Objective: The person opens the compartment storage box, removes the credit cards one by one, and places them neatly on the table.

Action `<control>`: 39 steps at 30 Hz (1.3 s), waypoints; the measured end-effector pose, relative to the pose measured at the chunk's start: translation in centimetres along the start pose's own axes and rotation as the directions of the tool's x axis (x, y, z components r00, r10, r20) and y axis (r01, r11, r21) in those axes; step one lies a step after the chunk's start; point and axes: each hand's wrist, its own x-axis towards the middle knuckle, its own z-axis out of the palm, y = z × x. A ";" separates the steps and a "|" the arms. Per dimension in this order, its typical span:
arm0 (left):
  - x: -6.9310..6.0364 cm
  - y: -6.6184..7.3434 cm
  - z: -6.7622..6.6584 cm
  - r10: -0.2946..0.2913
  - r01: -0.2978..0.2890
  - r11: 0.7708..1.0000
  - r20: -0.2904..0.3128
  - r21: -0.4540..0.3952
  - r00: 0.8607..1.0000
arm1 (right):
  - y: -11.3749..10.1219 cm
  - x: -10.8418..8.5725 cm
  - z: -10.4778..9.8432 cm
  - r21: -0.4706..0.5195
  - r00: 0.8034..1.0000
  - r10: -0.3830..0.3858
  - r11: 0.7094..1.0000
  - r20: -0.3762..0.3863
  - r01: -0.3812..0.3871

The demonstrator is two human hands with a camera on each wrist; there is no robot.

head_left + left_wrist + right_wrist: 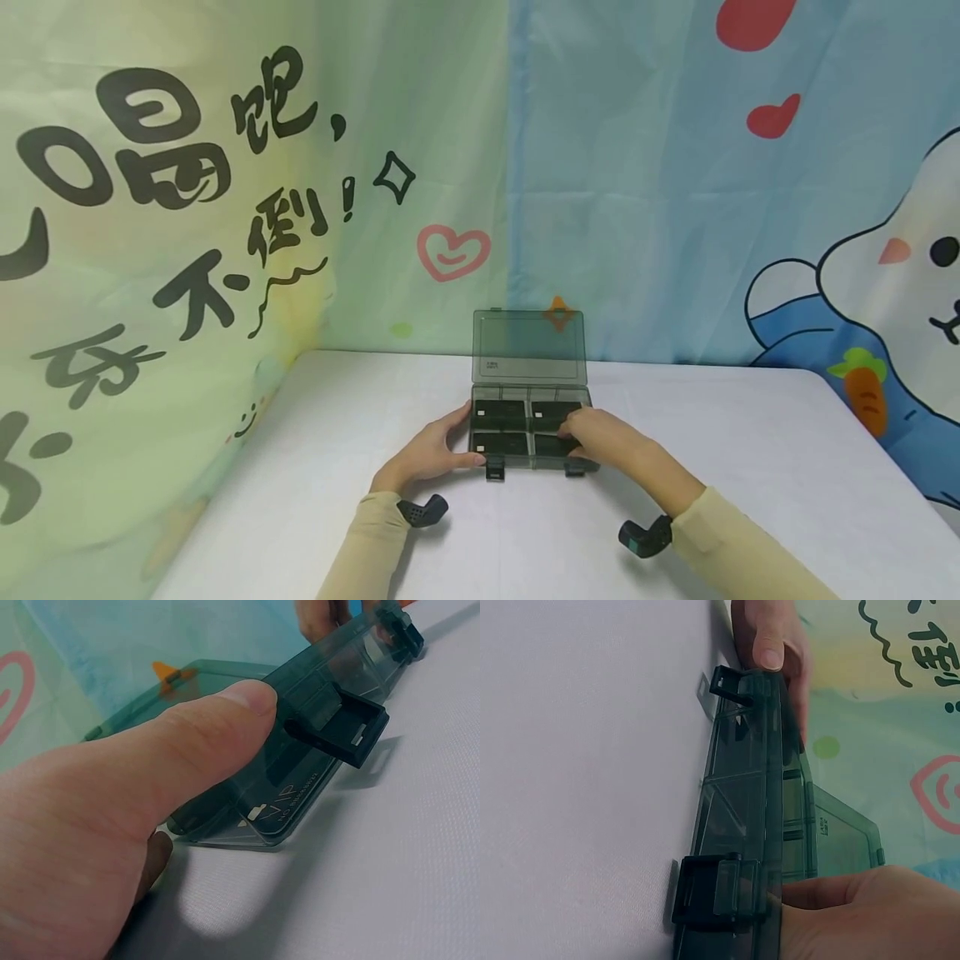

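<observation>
A see-through dark grey plastic box lies on the table, its lid raised at the back. Black flat pieces, several in all, lie in its compartments; some have a small white mark. My left hand grips the box's left side, thumb on the front left corner, fingers along the side wall. Over the front right compartment, my right hand reaches in with bent fingers. Their tips are hidden inside, so whether they pinch the black piece there cannot be told. Two black latches hang unfastened along the front wall.
A white cloth covers the table. Behind it hangs a printed curtain with characters, hearts and a cartoon animal. Each wrist wears a black device, one on the left and one on the right.
</observation>
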 end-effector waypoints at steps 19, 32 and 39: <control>0.0 0.1 -0.3 0.039 -0.039 0.999 0.003 -0.012 0.999 | 0.7 -1.2 0.5 0.148 0.986 -0.015 0.988 -0.167 0.040; -0.2 0.4 0.1 0.013 -0.013 1.000 0.003 -0.027 1.000 | -0.6 -0.4 -0.2 0.098 0.995 0.091 0.991 -0.030 -0.088; -0.1 0.2 -0.1 0.034 -0.034 0.999 -0.004 -0.026 0.999 | -0.6 -0.8 0.2 0.117 0.994 0.062 0.992 -0.088 -0.052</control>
